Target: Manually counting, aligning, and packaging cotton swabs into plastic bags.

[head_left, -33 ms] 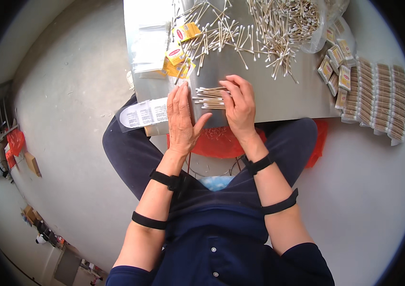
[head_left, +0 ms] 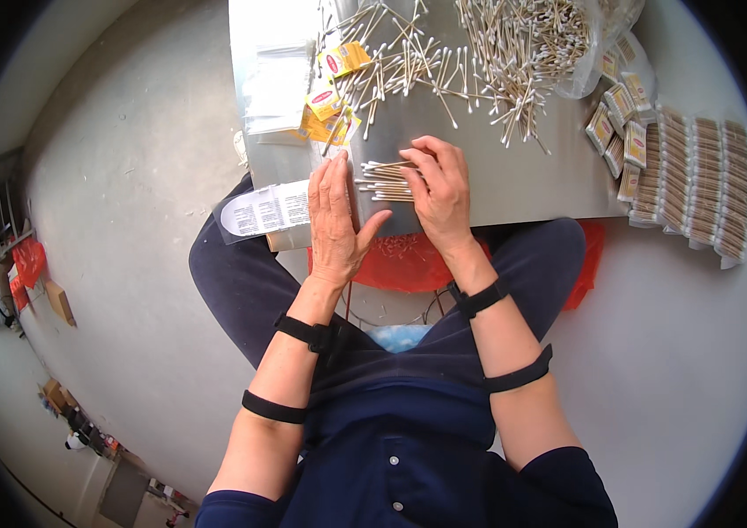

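A small row of cotton swabs point(head_left: 382, 182) with wooden sticks lies flat near the table's front edge, between my hands. My left hand point(head_left: 332, 211) rests flat along the left ends of the row, fingers straight and thumb spread toward me. At the right ends is my right hand point(head_left: 439, 187), its fingers bent and apart, thumb and forefinger tips at the sticks; its palm hides some of those ends. Under my left hand's outer side sticks out a clear plastic sleeve with a white printed label point(head_left: 272, 209).
Loose cotton swabs point(head_left: 409, 66) spread over the far table, heaped beside a clear bag point(head_left: 585, 70). Yellow cards point(head_left: 322, 104) and clear plastic bags point(head_left: 275, 92) sit far left. Small filled packs point(head_left: 620, 110) and stacked rows of packs point(head_left: 690, 176) stand right. A red bag point(head_left: 400, 268) hangs below the edge.
My right hand has shifted very slightly to the left at the swabs' ends, and its forearm a little to the right. My left hand has stayed in place.
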A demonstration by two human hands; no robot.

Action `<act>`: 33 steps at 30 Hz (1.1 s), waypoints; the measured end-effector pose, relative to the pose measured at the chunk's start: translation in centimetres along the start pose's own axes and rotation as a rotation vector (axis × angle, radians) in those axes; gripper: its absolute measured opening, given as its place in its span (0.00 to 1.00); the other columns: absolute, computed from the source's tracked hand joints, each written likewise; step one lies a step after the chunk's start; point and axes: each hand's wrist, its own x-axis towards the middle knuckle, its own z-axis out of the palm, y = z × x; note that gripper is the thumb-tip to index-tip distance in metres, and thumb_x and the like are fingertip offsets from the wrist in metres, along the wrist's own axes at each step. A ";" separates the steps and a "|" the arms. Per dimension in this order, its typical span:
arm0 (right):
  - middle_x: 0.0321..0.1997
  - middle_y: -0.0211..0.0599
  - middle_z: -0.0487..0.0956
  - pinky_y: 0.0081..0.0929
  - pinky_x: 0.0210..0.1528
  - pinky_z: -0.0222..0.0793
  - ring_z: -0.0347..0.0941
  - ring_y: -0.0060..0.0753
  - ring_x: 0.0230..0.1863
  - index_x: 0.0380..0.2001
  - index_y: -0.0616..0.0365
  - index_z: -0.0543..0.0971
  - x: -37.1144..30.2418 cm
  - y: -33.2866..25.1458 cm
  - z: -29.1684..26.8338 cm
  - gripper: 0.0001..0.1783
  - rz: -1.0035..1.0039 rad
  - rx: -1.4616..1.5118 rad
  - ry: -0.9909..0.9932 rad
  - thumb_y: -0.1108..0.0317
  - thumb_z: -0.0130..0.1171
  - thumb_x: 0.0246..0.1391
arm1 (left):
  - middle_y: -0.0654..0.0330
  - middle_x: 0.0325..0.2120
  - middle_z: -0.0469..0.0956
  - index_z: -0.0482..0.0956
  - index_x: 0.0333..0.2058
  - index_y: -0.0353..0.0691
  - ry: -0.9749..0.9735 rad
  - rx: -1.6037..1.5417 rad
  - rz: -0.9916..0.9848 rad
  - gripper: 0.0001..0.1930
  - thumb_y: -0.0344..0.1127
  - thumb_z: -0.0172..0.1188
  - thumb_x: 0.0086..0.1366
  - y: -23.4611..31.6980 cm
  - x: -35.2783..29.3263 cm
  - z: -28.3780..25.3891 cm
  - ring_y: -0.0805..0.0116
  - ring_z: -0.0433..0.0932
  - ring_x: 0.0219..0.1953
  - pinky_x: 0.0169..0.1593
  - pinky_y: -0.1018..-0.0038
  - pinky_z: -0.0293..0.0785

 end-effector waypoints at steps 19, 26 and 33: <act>0.46 0.37 0.78 0.37 0.51 0.69 0.73 0.45 0.49 0.36 0.58 0.81 1.3 -0.1 0.0 0.07 -0.031 0.091 -0.055 0.78 0.59 0.53 | 0.48 0.67 0.58 0.50 0.69 0.32 0.010 0.009 0.002 0.52 0.35 0.74 0.51 0.5 -0.7 -0.9 0.45 0.56 0.69 0.72 0.49 0.46; 0.61 0.51 0.71 0.44 0.64 0.61 0.66 0.55 0.62 0.54 0.62 0.75 -2.5 4.1 -1.5 0.19 0.008 -0.287 0.071 0.79 0.45 0.60 | 0.49 0.58 0.71 0.65 0.62 0.35 0.333 -0.375 -0.365 0.30 0.30 0.64 0.61 -4.8 1.2 -9.3 0.51 0.72 0.57 0.62 0.61 0.67; 0.62 0.51 0.71 0.46 0.65 0.57 0.65 0.54 0.62 0.55 0.64 0.72 -2.0 2.8 -1.1 0.19 -0.028 -0.433 -0.052 0.77 0.42 0.62 | 0.47 0.36 0.84 0.79 0.51 0.39 -0.273 0.307 -0.477 0.18 0.35 0.61 0.63 -25.4 8.1 -15.3 0.50 0.83 0.40 0.44 0.60 0.79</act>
